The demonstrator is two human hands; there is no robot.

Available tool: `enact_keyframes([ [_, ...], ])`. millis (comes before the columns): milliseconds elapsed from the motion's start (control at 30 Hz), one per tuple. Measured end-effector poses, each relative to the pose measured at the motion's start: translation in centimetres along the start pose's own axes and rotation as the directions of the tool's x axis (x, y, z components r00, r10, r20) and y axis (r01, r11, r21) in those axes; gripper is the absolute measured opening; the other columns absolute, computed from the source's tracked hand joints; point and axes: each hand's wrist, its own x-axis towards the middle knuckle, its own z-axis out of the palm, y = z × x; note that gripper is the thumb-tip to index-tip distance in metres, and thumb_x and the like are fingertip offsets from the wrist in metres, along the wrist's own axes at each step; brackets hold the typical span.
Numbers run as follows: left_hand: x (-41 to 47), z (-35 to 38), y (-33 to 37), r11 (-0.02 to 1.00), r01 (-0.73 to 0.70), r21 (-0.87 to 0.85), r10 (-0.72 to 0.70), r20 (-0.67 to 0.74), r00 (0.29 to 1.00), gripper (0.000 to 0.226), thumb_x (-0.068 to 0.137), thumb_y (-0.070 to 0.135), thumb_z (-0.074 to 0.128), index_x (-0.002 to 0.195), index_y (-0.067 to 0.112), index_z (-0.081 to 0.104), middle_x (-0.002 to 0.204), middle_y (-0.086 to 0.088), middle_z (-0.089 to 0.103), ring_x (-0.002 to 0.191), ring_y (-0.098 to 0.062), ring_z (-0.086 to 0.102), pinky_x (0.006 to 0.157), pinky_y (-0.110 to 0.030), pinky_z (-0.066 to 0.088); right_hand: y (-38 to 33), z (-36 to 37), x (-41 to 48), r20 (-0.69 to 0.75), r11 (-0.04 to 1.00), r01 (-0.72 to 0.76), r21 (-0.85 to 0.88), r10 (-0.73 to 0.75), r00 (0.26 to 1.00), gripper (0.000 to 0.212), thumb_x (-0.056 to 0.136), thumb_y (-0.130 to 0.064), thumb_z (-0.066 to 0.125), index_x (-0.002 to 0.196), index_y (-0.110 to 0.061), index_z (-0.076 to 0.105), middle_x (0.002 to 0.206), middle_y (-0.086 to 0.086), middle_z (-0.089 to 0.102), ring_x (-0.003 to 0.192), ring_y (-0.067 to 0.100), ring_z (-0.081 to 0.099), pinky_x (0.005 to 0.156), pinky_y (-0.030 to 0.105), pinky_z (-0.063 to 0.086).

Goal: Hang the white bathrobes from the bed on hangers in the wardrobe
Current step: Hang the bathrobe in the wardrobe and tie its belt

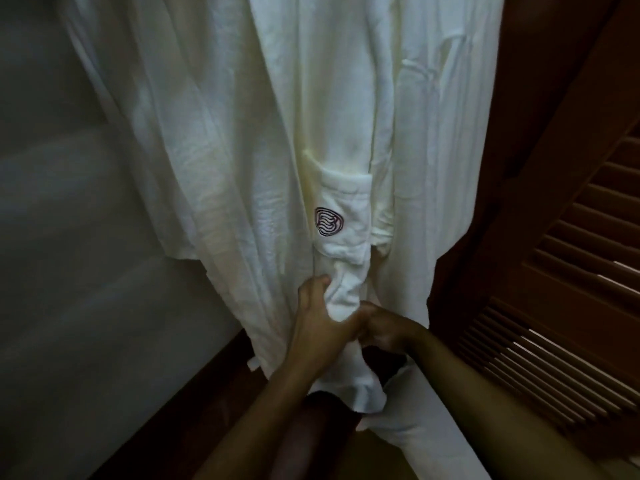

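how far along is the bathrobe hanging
Done: a white bathrobe hangs full length beside the louvred door. In hand: the left hand and right hand grip its cloth below the pocket. Left: nothing here shows whether more robes wait.

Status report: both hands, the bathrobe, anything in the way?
Left hand grips bathrobe fabric below the pocket. Right hand holds it alongside. Robe hangs down, top out of view. Louvred door close on right.

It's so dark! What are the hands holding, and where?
Both the left hand and right hand grip the white bathrobe, bunched just below its pocket.
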Motion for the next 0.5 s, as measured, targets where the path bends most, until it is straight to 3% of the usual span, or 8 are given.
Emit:
enact_keyframes([
  [67,1.0,-0.3,0.2,0.995,0.015,0.096,-0.008,-0.073,0.997,0.068,0.077,0.048,0.081,0.131,0.023,0.047,0.125,0.007,0.051,0.099,0.01,0.051,0.077,-0.002,0.041,-0.2,0.4,0.1,0.086,1.0,-0.027,0.001,0.026,0.996,0.029,0.101,0.002,0.046,0.113,-0.012,0.068,0.102,0.004,0.074,0.088,0.02,0.069,0.083,0.038,0.054],
  [133,1.6,-1.4,0.2,0.987,0.022,0.162,-0.005,-0.107,0.994,0.042,0.087,0.033,0.068,0.121,0.021,0.048,0.113,0.002,0.059,0.096,-0.014,0.062,0.074,-0.027,0.05,-0.2,0.6,0.2,0.141,0.999,-0.02,-0.051,0.027,0.99,0.03,0.104,-0.002,0.045,0.12,-0.009,0.07,0.111,0.011,0.073,0.093,0.028,0.067,0.081,0.036,0.056],
  [200,2.0,-2.7,0.1,0.99,0.079,0.116,-0.066,-0.11,0.992,0.019,0.098,0.029,0.055,0.114,0.019,0.052,0.102,0.001,0.063,0.092,-0.024,0.064,0.074,-0.03,0.046,-0.2,0.9,0.5,0.094,0.981,0.021,-0.191,-0.002,0.996,0.028,0.1,0.0,0.05,0.12,-0.003,0.069,0.106,0.014,0.069,0.088,0.024,0.066,0.074,0.033,0.057],
  [267,2.5,-3.9,-0.7,0.982,0.188,0.01,-0.186,-0.103,0.977,0.023,0.105,0.035,0.046,0.119,0.022,0.058,0.105,0.006,0.063,0.099,-0.021,0.063,0.083,-0.029,0.045,0.6,1.2,1.6,0.004,0.854,0.178,-0.488,-0.202,0.979,0.019,0.098,-0.009,0.056,0.108,0.003,0.067,0.096,0.016,0.062,0.08,0.012,0.06,0.071,0.031,0.051],
  [300,2.6,-4.4,-1.2,0.97,0.233,-0.071,-0.238,-0.089,0.967,0.025,0.105,0.034,0.047,0.125,0.024,0.059,0.113,0.006,0.064,0.106,-0.021,0.063,0.089,-0.031,0.046,1.3,1.4,2.2,-0.016,0.726,0.251,-0.64,-0.338,0.941,0.022,0.097,-0.021,0.059,0.096,-0.001,0.067,0.091,0.015,0.062,0.079,0.012,0.056,0.072,0.03,0.044],
  [367,2.6,-5.0,-2.3,0.919,0.305,-0.249,-0.328,-0.059,0.943,0.038,0.102,0.016,0.053,0.14,0.02,0.052,0.13,-0.002,0.063,0.118,-0.026,0.062,0.096,-0.037,0.052,3.0,1.3,3.7,0.0,0.472,0.277,-0.837,-0.506,0.863,0.027,0.091,-0.043,0.061,0.084,-0.016,0.063,0.089,0.01,0.063,0.084,0.02,0.056,0.075,0.03,0.041],
  [400,2.4,-5.3,-2.7,0.888,0.344,-0.306,-0.375,-0.046,0.926,0.046,0.101,0.006,0.054,0.145,0.014,0.047,0.135,-0.005,0.06,0.117,-0.025,0.061,0.093,-0.036,0.054,3.7,1.3,4.4,0.002,0.402,0.262,-0.877,-0.544,0.839,0.026,0.086,-0.045,0.066,0.085,-0.02,0.062,0.095,0.01,0.063,0.09,0.025,0.057,0.078,0.032,0.044],
  [500,1.6,-6.2,-3.1,0.854,0.385,-0.351,-0.43,-0.057,0.901,0.041,0.1,-0.002,0.053,0.139,0.009,0.051,0.126,-0.013,0.062,0.094,-0.018,0.061,0.079,-0.028,0.052,3.1,1.8,4.5,-0.029,0.469,0.266,-0.842,-0.531,0.847,0.023,0.078,-0.024,0.077,0.089,-0.008,0.064,0.101,0.013,0.064,0.095,0.028,0.06,0.076,0.028,0.04],
])
